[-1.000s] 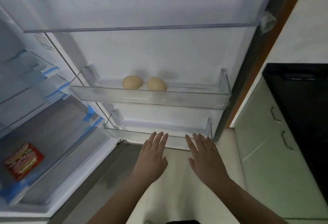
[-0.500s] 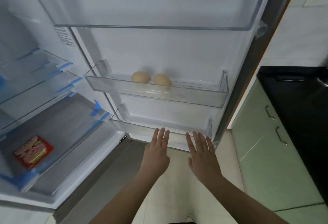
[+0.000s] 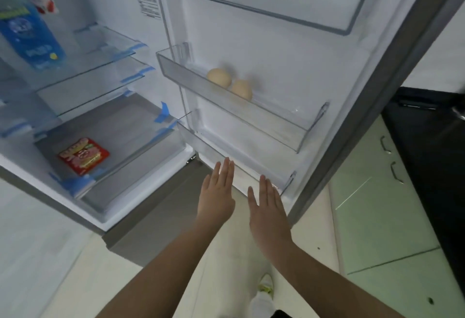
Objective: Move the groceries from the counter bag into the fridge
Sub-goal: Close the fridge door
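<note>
On middle door shelf (image 3: 251, 118): two eggs (image 3: 230, 83); at drawer's left corner: red packet (image 3: 84, 155); on top shelf: blue pack (image 3: 30, 38). Before lowest door shelf: left hand (image 3: 217, 196), right hand (image 3: 268, 212), each grip apart, flat, holding nothing. Bag unseen, remainder not judged.

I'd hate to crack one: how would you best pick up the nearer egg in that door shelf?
Come from above. The door bin has a clear front wall, so only the egg top is free. Pinch its rounded sides gently, clear of the other egg close beside it.
</note>
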Demonstrator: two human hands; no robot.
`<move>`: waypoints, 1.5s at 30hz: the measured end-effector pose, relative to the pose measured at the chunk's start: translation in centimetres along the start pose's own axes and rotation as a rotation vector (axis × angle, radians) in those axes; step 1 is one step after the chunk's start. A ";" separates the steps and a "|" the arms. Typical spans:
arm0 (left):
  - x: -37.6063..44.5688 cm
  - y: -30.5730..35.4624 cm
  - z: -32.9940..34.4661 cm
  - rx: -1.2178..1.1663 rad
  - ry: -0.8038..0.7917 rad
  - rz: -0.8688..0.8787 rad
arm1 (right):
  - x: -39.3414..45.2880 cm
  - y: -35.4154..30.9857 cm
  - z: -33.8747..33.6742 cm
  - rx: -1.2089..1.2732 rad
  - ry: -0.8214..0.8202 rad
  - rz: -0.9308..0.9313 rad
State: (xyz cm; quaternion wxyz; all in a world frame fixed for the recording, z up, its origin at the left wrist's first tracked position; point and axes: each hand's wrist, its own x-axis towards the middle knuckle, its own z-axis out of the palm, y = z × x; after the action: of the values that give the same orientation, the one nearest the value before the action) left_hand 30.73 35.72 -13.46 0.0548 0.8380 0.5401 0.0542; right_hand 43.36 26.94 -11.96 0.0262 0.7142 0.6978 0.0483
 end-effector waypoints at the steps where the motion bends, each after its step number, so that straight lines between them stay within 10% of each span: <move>1: -0.8 -0.5 0.1 0.007 -0.003 -0.002 | -0.3 -0.7 -0.4 -0.002 0.000 -0.013; 19: -15.6 1.9 2.0 -0.385 0.022 -0.277 | -6.1 1.4 -3.6 0.592 0.178 -0.522; 28: -15.8 9.5 0.9 -0.534 0.130 -0.284 | -9.2 10.7 -2.6 0.844 0.234 -0.319; 45: -19.0 9.8 -4.1 -0.684 0.386 -0.669 | -6.0 4.6 -4.5 1.327 -0.247 -0.502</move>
State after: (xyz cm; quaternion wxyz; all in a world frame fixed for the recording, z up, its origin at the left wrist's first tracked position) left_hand 31.09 14.50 -8.51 0.2393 0.5281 0.7304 0.3609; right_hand 47.28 20.70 -7.20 -0.3243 0.3980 0.7152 -0.4743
